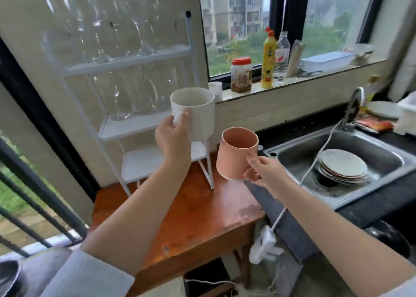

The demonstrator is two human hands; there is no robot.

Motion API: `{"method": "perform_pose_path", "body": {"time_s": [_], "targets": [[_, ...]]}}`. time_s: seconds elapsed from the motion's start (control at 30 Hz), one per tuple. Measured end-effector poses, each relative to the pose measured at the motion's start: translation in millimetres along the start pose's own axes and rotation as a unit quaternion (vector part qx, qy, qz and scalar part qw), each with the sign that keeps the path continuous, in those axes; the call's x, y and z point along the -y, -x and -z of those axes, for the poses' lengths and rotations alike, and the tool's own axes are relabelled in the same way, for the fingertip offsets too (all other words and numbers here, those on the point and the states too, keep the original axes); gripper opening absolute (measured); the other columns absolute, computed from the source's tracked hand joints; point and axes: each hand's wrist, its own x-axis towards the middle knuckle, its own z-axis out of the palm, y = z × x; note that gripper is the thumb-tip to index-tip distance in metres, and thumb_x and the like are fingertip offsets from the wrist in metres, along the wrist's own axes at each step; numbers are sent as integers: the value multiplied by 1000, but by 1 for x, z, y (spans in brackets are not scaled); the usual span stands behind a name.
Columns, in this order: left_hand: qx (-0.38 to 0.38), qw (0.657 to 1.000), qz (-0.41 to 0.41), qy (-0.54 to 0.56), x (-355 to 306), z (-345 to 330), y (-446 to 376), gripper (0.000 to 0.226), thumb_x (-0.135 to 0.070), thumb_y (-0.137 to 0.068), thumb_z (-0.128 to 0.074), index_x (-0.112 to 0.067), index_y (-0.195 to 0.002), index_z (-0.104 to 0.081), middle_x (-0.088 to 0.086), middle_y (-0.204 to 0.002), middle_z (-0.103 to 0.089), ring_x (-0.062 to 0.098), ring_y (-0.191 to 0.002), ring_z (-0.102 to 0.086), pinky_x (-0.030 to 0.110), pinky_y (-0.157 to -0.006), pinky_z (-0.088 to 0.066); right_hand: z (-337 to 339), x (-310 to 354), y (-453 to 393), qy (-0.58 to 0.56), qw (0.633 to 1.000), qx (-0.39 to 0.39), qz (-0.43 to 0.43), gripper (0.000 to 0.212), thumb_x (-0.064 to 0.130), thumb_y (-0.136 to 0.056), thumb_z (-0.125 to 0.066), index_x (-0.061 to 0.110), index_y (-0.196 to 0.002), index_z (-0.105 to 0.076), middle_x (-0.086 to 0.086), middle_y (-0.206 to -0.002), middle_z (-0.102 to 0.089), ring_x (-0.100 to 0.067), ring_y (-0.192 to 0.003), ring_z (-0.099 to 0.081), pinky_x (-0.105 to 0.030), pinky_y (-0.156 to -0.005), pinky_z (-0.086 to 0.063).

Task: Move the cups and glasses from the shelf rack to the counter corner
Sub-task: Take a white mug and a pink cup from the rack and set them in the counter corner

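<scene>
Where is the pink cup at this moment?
In the head view the pink cup is right of centre, held in the air by the right hand, between the white rack and the sink, lower than the white mug.

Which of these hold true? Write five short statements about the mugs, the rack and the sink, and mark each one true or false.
1. The left hand holds the white mug by its handle. True.
2. The pink mug stands on the wooden table. False: the right hand holds it in the air, above the edge of the wooden table.
3. Glasses stand on the white rack. True.
4. The sink holds no dishes. False: a stack of plates lies in it.
5. Both mugs are upside down. False: both have their openings facing up.
</scene>
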Motion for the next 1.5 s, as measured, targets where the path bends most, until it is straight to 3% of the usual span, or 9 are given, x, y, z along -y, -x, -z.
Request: {"method": "perform_pose_path", "body": {"time_s": [0.17, 0.27, 0.43, 0.57, 0.73, 0.87, 1.27, 1.33, 1.5], "targets": [[78, 997, -9, 21, -16, -82, 106, 44, -22, -84, -59, -20, -46, -37, -4, -49, -33, 3, -42, -39, 9, -37, -28, 145, -2, 74, 26, 993, -115, 20, 33, 21, -92, -48, 10, -61, -50, -8, -59, -51, -20, -58, -47, -30, -63, -40], [133, 988, 37, 64, -27, -143, 185, 43, -20, -84, -60, -18, -47, -37, -3, -50, -34, 5, -46, -34, 6, -32, -24, 230, -3, 126, 17, 983, -184, 11, 30, 26, -92, -49, 15, -65, -54, -3, -68, -51, -14, -64, -49, -29, -68, -43], [272, 948, 113, 120, -46, -246, 325, 40, -18, -80, -59, -15, -50, -33, 0, -53, -29, 11, -51, -26, 13, -34, -22, 370, -10, 226, -23, 952, -306, 1, 34, 30, -92, -48, 12, -62, -50, -4, -62, -51, -13, -60, -51, -27, -64, -47], [381, 908, 119, 130, -75, -323, 422, 47, -19, -84, -57, -16, -47, -29, -1, -53, -27, 11, -51, -25, 18, -43, -25, 465, -14, 296, -29, 912, -408, 7, 38, 28, -93, -47, 11, -59, -50, -5, -56, -52, -14, -59, -50, -27, -63, -46], [478, 844, 182, 160, -119, -418, 549, 24, -24, -83, -59, -19, -60, -52, -5, -66, -52, 6, -63, -47, 18, -51, -36, 583, -6, 376, -2, 852, -523, 12, 41, 29, -93, -46, 12, -57, -51, -6, -57, -53, -15, -57, -48, -27, -60, -41], [550, 801, 180, 151, -141, -497, 648, 31, -24, -83, -57, -18, -55, -45, -2, -65, -48, 11, -63, -44, 21, -52, -33, 675, -3, 428, -33, 791, -611, 17, 34, 34, -92, -46, 15, -65, -53, -5, -57, -53, -15, -53, -46, -26, -57, -39], [697, 681, 160, 162, -209, -700, 896, 40, -19, -80, -58, -16, -49, -32, -3, -55, -35, 10, -52, -33, 22, -50, -29, 912, -13, 542, -84, 633, -770, 3, 30, 36, -92, -47, 18, -69, -55, 6, -41, -57, -12, -53, -51, -24, -61, -47], [714, 664, 159, 157, -213, -724, 939, 39, -19, -80, -57, -15, -51, -31, -1, -56, -35, 11, -53, -33, 23, -50, -28, 947, -21, 564, -90, 611, -787, 0, 30, 36, -92, -48, 18, -68, -55, 1, -48, -56, -13, -54, -50, -24, -62, -46], [734, 639, 184, 139, -227, -774, 1040, 38, -19, -81, -56, -14, -54, -30, 1, -59, -34, 14, -57, -32, 26, -52, -26, 1042, -38, 617, -95, 594, -799, -18, 27, 36, -92, -47, 19, -73, -54, 7, -34, -56, -14, -55, -49, -26, -62, -45]]}}
